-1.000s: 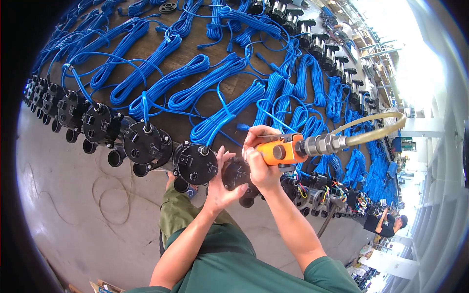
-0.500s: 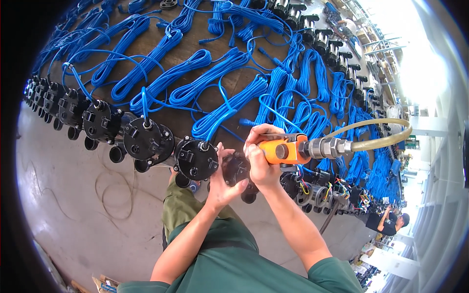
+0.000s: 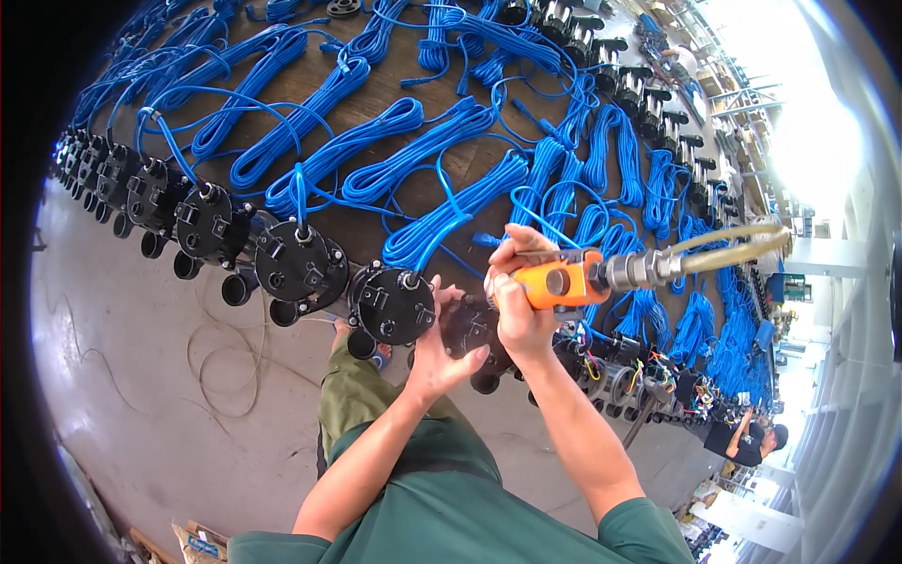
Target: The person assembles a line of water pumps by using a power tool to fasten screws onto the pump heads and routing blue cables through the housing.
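My right hand (image 3: pixel 522 315) is wrapped round an orange air-powered tool (image 3: pixel 556 282), its metal coupling and yellowish hose running off to the right. The tool's working end is hidden by the hand. My left hand (image 3: pixel 440 355) touches the right edge of a black round end cap (image 3: pixel 393 305), its fingers extended and thumb spread away toward the right. A blue cable (image 3: pixel 427 246) comes out of the cap's top. Another dark round cap (image 3: pixel 468 329) sits between and behind my hands, partly covered by them.
A row of similar black capped cylinders (image 3: pixel 301 263) stretches left along the table's near edge. Coiled blue cables (image 3: pixel 376 155) cover the brown tabletop (image 3: pixel 371 85). Right of my hands are units with coloured wires (image 3: pixel 597 367). Another person (image 3: pixel 742 437) stands far right. A thin hose (image 3: pixel 225 376) loops on the floor.
The whole scene has shifted slightly to the right in the picture. My hands keep nearly the same pose beside the caps, the right one still around the tool.
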Action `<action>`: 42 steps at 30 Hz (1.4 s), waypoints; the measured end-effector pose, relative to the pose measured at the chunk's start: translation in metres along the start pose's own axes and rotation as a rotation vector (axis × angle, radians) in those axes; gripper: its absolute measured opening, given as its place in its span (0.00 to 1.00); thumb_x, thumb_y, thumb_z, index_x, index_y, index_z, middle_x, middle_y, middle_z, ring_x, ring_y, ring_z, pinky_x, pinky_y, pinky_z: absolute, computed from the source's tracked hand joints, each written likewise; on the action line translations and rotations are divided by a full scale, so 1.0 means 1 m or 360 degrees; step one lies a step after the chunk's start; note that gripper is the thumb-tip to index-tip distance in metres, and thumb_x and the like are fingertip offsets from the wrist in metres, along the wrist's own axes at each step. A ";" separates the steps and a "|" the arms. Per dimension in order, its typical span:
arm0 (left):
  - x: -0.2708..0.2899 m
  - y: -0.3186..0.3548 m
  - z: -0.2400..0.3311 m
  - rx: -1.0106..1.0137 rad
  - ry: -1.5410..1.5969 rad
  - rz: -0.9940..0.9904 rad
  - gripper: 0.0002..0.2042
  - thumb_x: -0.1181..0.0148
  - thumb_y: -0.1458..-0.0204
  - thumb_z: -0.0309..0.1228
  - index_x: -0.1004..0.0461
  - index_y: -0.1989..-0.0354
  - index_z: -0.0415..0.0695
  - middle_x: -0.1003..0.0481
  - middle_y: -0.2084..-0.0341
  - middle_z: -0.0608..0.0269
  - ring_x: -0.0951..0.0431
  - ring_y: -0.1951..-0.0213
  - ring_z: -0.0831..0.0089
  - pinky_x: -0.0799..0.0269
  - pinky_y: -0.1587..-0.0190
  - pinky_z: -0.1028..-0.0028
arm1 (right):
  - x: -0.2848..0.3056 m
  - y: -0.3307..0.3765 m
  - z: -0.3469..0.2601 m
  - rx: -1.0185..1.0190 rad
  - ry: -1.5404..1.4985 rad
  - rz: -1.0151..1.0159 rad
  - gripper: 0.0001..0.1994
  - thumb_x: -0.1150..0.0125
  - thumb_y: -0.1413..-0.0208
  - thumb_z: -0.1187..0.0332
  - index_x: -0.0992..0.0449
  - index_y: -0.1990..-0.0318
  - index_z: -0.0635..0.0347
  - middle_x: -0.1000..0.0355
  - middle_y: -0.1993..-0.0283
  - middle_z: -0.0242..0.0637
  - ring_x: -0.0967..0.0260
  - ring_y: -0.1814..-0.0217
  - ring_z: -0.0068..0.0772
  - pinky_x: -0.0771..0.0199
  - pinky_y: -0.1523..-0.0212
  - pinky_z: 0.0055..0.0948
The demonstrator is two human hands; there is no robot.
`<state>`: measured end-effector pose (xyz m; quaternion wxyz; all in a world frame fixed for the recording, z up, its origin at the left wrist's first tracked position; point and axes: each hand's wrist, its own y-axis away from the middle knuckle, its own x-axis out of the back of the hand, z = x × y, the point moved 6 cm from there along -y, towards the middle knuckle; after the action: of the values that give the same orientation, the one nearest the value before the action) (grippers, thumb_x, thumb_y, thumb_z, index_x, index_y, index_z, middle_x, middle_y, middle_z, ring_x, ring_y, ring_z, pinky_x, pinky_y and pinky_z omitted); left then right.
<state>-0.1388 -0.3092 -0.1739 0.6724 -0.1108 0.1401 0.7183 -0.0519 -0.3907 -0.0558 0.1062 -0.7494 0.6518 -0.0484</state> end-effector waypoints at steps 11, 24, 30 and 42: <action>0.007 0.009 0.003 -0.0132 -0.0493 0.0054 0.46 0.30 0.60 0.49 0.40 0.34 0.35 0.32 0.43 0.42 0.33 0.38 0.50 0.40 0.35 0.58 | -0.008 0.005 -0.016 0.0045 0.0021 0.0017 0.23 0.47 0.50 0.80 0.33 0.44 0.67 0.30 0.60 0.41 0.34 0.73 0.25 0.29 0.72 0.23; 0.005 0.003 0.009 -0.0111 -0.0308 0.0061 0.44 0.34 0.59 0.50 0.38 0.34 0.35 0.37 0.37 0.44 0.40 0.32 0.50 0.49 0.31 0.54 | 0.003 -0.003 -0.029 -0.0017 -0.0139 -0.0189 0.11 0.40 0.46 0.75 0.32 0.56 0.66 0.31 0.60 0.48 0.29 0.70 0.30 0.24 0.68 0.27; -0.001 -0.006 0.005 -0.0150 -0.0313 0.0070 0.48 0.35 0.60 0.59 0.36 0.37 0.31 0.36 0.40 0.42 0.38 0.35 0.47 0.50 0.31 0.51 | 0.017 0.006 -0.038 0.0000 -0.0091 -0.0007 0.10 0.37 0.48 0.78 0.28 0.59 0.65 0.29 0.67 0.45 0.28 0.74 0.34 0.23 0.70 0.32; 0.000 -0.018 0.005 -0.0095 -0.0331 0.0053 0.52 0.38 0.62 0.67 0.36 0.38 0.32 0.33 0.42 0.40 0.34 0.38 0.41 0.42 0.36 0.45 | 0.007 -0.023 -0.041 0.0094 0.0064 -0.0311 0.09 0.36 0.57 0.78 0.28 0.66 0.64 0.26 0.74 0.41 0.27 0.80 0.33 0.21 0.74 0.33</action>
<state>-0.1206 -0.3069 -0.1703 0.6676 -0.0532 0.0498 0.7409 -0.0377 -0.3985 -0.0118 0.1100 -0.8049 0.5758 -0.0928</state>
